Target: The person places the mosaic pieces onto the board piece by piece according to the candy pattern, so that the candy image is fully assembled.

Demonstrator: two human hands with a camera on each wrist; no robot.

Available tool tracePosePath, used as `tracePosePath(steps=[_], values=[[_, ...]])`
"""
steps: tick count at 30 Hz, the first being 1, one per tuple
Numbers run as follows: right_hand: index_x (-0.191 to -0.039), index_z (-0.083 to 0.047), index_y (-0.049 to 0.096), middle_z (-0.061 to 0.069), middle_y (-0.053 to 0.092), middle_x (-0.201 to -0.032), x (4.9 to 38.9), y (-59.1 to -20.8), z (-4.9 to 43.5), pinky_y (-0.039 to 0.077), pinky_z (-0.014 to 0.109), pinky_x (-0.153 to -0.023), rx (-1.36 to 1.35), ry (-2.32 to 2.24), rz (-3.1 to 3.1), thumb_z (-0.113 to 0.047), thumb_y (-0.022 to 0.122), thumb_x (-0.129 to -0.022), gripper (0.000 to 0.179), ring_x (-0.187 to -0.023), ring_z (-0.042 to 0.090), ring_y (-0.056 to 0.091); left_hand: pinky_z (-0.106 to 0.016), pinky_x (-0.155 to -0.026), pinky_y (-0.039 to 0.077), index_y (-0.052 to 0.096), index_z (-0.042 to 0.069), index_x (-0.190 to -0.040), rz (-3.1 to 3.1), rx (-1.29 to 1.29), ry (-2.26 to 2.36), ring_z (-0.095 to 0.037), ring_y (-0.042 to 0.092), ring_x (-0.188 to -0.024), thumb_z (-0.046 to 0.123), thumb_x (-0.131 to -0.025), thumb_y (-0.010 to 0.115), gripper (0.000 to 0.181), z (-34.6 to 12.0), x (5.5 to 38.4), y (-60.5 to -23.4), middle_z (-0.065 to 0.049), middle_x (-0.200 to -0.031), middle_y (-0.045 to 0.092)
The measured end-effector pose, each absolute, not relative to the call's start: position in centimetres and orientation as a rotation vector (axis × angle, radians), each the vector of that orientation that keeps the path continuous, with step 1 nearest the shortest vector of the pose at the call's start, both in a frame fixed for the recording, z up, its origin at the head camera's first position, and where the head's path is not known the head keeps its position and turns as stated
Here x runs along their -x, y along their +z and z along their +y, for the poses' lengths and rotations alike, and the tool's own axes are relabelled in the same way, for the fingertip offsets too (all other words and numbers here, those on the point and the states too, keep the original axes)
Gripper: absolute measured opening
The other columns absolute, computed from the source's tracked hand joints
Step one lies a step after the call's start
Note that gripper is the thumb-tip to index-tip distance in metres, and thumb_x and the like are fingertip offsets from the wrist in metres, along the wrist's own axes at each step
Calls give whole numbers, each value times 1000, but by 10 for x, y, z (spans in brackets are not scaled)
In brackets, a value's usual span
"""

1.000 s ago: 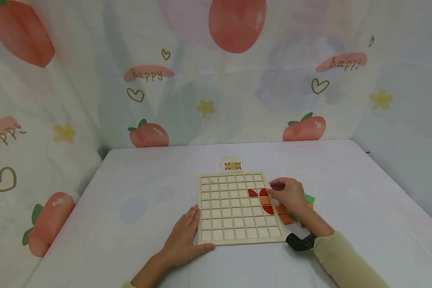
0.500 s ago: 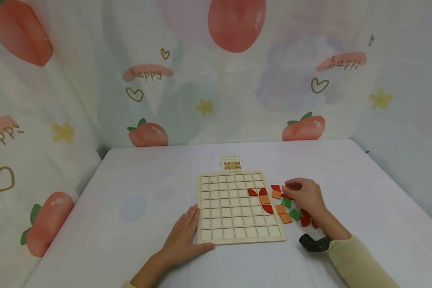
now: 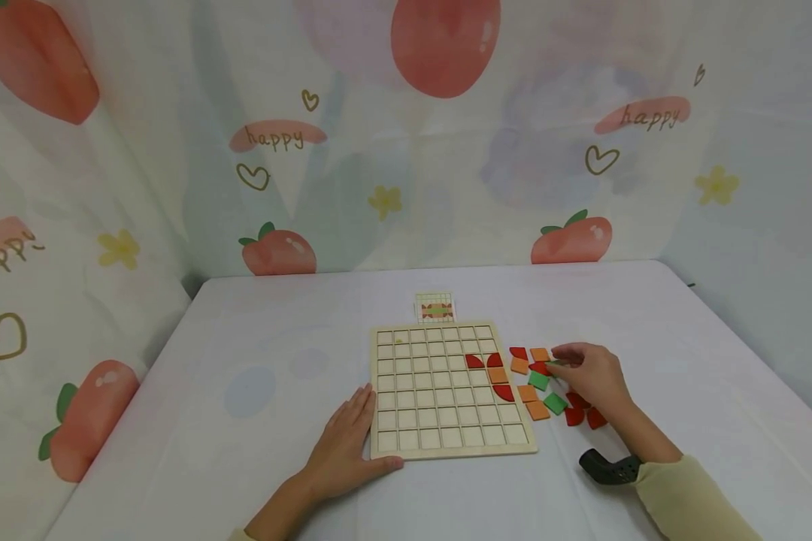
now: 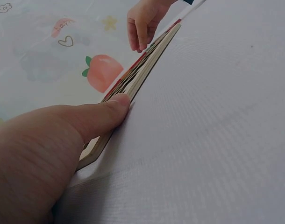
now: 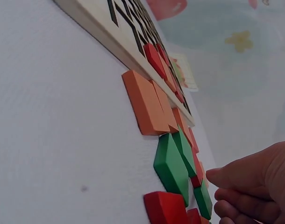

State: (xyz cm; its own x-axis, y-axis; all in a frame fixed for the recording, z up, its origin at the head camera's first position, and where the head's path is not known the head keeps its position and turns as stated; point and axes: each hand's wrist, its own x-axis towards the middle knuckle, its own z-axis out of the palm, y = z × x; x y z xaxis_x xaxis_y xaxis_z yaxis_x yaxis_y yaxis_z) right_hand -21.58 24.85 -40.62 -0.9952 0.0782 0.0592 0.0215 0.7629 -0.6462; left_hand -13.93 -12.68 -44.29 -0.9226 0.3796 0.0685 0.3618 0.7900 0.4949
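A wooden grid board [image 3: 446, 453] lies on the table, with red quarter-round tiles [image 3: 504, 393] and an orange square tile [image 3: 498, 375] in cells on its right side. My left hand [image 3: 341, 451] rests against the board's left edge, fingers straight, thumb along the front edge [image 4: 110, 109]. Right of the board, my right hand [image 3: 592, 376] is over the loose tiles, thumb and fingers bent loosely. Its fingertips are close to a green tile [image 5: 203, 200] and a red tile [image 3: 538, 368]; no tile shows between them.
Loose orange tiles [image 3: 537, 410], green tiles [image 3: 555, 403] and red tiles [image 3: 574, 416] are spread right of the board. A small pattern card [image 3: 436, 308] lies behind the board. A black curved device [image 3: 609, 467] is at the right wrist. A printed cloth backdrop [image 3: 406, 173] stands behind.
My right hand has moved right, from the board's right edge to the loose tiles, uncovering several of them. The left hand and the tiles on the board have stayed put.
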Motion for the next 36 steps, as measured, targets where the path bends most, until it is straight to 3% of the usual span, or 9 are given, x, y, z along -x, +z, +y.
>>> tracePosePath(steps=[11, 22, 30, 36], values=[[-111, 9, 60, 26, 61, -103, 209, -408, 251, 49, 46, -78, 57, 966, -2886, -14, 71, -80, 40, -94, 37, 55, -44, -108, 12, 17, 0, -145, 2929, -604, 804, -24, 9, -138, 70, -75, 54, 106, -127, 140, -441, -12, -151, 13], [-118, 12, 53, 29, 57, -109, 213, -407, 252, 51, 41, -74, 136, 957, -2915, -7, 65, -81, 43, -94, 37, 53, -43, -108, 12, 17, 0, -145, 2934, -612, 805, -24, 9, -138, 69, -75, 54, 105, -127, 140, -443, -12, -151, 13], [-119, 13, 53, 30, 56, -113, 215, -409, 252, 49, 45, -80, 156, 941, -2936, -8, 65, -83, 43, -99, 39, 52, -43, -108, 12, 17, 0, -146, 2936, -614, 808, -23, 9, -138, 70, -75, 53, 106, -127, 140, -443, -11, -152, 13], [-117, 12, 55, 29, 57, -110, 217, -410, 255, 51, 41, -75, 144, 947, -2930, -7, 66, -82, 42, -94, 37, 53, -43, -108, 12, 17, 0, -145, 2936, -616, 810, -23, 9, -138, 70, -75, 53, 105, -127, 139, -443, -11, -152, 13]])
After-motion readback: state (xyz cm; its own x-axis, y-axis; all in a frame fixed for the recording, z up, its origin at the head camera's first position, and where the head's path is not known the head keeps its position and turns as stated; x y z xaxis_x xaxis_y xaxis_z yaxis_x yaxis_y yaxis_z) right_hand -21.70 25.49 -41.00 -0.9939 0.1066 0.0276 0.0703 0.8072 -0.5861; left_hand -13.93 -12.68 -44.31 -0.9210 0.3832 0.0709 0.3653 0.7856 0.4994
